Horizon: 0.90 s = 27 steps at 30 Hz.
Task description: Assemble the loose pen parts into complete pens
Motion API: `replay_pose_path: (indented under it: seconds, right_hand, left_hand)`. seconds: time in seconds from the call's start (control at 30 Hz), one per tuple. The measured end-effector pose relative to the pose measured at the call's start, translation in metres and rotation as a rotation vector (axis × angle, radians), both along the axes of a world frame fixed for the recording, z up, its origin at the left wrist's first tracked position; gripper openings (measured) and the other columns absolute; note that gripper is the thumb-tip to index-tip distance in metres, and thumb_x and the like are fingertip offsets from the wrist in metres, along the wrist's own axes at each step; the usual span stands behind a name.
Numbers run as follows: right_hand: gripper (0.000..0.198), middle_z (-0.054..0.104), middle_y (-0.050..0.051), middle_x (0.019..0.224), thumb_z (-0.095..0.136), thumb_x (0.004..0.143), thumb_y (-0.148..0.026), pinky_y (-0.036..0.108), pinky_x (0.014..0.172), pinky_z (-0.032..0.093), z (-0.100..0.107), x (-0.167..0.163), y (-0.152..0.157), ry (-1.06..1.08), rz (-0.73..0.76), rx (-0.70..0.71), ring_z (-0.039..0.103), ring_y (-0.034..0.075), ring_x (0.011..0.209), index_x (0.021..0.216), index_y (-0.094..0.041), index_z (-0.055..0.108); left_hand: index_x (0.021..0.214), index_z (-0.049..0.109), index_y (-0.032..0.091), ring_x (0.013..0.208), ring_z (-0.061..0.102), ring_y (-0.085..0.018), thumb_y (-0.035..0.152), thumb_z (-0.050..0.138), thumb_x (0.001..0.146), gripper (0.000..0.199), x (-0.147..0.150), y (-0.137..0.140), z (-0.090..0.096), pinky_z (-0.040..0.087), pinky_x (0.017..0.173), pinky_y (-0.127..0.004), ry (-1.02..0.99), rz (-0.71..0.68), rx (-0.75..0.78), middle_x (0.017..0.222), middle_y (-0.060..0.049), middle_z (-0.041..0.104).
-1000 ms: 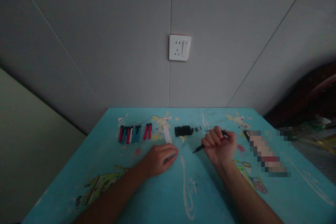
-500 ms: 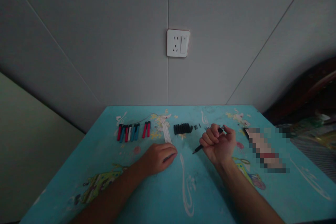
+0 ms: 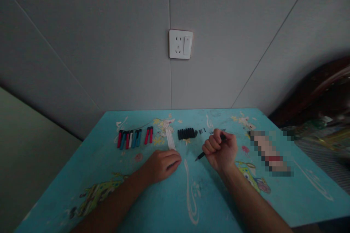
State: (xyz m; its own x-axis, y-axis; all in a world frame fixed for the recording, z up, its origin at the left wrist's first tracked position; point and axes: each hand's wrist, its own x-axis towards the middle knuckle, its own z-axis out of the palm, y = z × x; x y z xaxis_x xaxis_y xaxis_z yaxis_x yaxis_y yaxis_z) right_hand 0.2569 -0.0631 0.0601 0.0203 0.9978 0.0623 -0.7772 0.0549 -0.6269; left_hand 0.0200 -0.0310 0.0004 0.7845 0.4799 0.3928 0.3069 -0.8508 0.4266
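Observation:
My right hand (image 3: 221,151) is closed around a black pen (image 3: 201,156), its pointed tip slanting down and left toward the table. The pen's dark upper end shows between thumb and forefinger. On the table at centre rests my left hand (image 3: 164,165), fingers curled together; whatever they may hold is hidden. Just beyond it lies a bundle of thin white sticks (image 3: 170,139), resembling pen refills. A row of short black cylinders (image 3: 187,133) sits farther back, with tiny black pieces (image 3: 201,131) to its right.
Red, blue and white pen barrels (image 3: 129,139) with dark ends lie at the back left, two red ones (image 3: 149,135) slightly apart. A blurred-out flat item (image 3: 269,153) is on the right. The blue patterned table (image 3: 153,207) meets a grey wall with a socket (image 3: 181,44).
The view has turned slightly, so everything sits a little farther left. My right thumb has closed in over the pen's upper end. My left hand stays by the white sticks.

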Motion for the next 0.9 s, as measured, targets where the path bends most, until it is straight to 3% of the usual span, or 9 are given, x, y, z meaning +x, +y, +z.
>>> replay_pose_path:
  seconds: [0.33, 0.6, 0.9]
  right_hand:
    - [0.032, 0.012, -0.009, 0.045, 0.045, 0.081, -0.041, 0.021, 0.036, 0.019, 0.0026, -0.0034, -0.0038, -0.001, 0.041, -0.007, 0.006, 0.009, 0.040, 0.056, -0.023, 0.035]
    - [0.033, 0.015, -0.010, 0.048, 0.043, 0.084, -0.052, 0.021, 0.038, 0.020, -0.0018, -0.0071, -0.0018, -0.036, 0.092, -0.036, 0.009, 0.008, 0.041, 0.072, -0.023, 0.053]
    - [0.032, 0.016, -0.009, 0.047, 0.048, 0.078, -0.047, 0.021, 0.039, 0.020, -0.0001, -0.0061, -0.0015, -0.062, 0.064, -0.014, 0.011, 0.008, 0.040, 0.059, -0.022, 0.049]
  left_hand:
    - [0.101, 0.065, 0.018, 0.086, 0.067, -0.016, 0.019, 0.051, 0.092, 0.017, 0.0005, -0.0003, -0.0006, 0.054, 0.078, -0.026, -0.021, -0.001, 0.009, 0.095, -0.007, 0.069]
    - [0.100, 0.066, 0.018, 0.085, 0.067, -0.016, 0.019, 0.049, 0.093, 0.018, 0.0010, -0.0006, 0.0021, 0.054, 0.076, -0.026, -0.034, -0.009, 0.021, 0.093, -0.007, 0.069]
    - [0.099, 0.066, 0.018, 0.082, 0.067, -0.015, 0.021, 0.048, 0.093, 0.020, 0.0011, -0.0011, 0.0054, 0.054, 0.074, -0.024, -0.068, -0.021, 0.030, 0.090, -0.007, 0.070]
